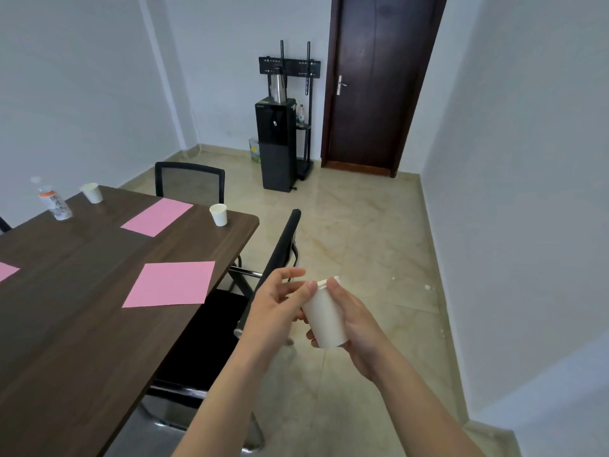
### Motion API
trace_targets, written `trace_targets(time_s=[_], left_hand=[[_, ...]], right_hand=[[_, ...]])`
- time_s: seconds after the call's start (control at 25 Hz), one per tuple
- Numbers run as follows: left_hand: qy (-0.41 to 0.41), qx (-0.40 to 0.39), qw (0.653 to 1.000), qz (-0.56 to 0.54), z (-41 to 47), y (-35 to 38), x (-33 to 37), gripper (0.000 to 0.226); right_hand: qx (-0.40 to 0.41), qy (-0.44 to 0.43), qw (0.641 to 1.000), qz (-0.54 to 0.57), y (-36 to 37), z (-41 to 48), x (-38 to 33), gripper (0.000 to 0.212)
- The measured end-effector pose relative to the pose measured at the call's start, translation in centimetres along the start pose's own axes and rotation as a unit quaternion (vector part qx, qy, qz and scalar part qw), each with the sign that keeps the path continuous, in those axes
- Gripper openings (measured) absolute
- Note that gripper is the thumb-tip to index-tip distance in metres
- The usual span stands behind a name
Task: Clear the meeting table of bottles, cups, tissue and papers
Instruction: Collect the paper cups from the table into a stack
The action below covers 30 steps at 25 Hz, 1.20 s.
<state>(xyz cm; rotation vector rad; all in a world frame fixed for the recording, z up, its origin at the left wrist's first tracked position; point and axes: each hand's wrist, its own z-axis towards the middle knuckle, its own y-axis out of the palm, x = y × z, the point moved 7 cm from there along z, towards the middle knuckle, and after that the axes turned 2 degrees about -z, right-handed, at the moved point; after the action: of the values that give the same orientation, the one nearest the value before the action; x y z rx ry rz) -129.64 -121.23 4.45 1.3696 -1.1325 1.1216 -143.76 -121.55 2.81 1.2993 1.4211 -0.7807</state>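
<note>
Gripping white paper cup [324,319] in right hand [354,323], fingers wrapped round its side; cup tilted, held off table above black chair [211,328] and floor. Left hand [275,306] alongside, thumb tip touching cup rim, other fingers loose, spread. On dark table [82,324]: corner cup [219,214], far cup [92,192] near bottle [52,201], pink papers flat, nearest paper [169,285] by table edge.

Pink sheet [6,270] at 9 o'clock cut by left edge. Bottle [54,202] at 10 o'clock blurred, label unreadable. Cup [324,319] right side hidden under right hand [359,321].
</note>
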Motion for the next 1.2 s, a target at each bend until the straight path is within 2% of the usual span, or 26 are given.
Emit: trace_targets(time_s=[0.12, 0.28, 0.44, 0.68, 0.92, 1.08, 1.2], left_hand=[[-0.003, -0.01, 1.0, -0.026, 4.9, -0.1, 0.5, 0.045], [-0.004, -0.033, 0.999, -0.043, 9.9, 0.1, 1.2, 0.045], [-0.011, -0.054, 0.997, -0.048, 13.5, 0.8, 1.3, 0.033], [-0.027, -0.065, 0.997, -0.042, 18.1, 2.1, 0.5, 0.044], [-0.013, -0.032, 0.999, -0.012, 23.3, 4.1, 1.0, 0.042], [-0.003, 0.017, 1.0, 0.004, 27.3, 6.6, 1.7, 0.026], [0.009, 0.044, 0.998, 0.052, 30.3, 9.1, 2.5, 0.032]], right_hand=[[0.015, 0.004, 1.0, -0.016, -0.3, 3.8, -2.2, 0.071], [0.027, 0.003, 0.999, -0.026, -0.5, 8.0, -4.2, 0.085], [0.034, 0.014, 0.999, -0.011, -1.3, 11.0, -4.9, 0.076], [0.03, 0.025, 0.999, 0.025, -3.1, 14.6, -5.8, 0.067], [-0.003, 0.022, 0.999, 0.041, -6.0, 20.0, -7.4, 0.062], [-0.031, 0.017, 0.999, 0.028, -9.4, 24.3, -9.6, 0.069], [-0.046, 0.016, 0.999, 0.016, -12.7, 27.3, -11.4, 0.074]])
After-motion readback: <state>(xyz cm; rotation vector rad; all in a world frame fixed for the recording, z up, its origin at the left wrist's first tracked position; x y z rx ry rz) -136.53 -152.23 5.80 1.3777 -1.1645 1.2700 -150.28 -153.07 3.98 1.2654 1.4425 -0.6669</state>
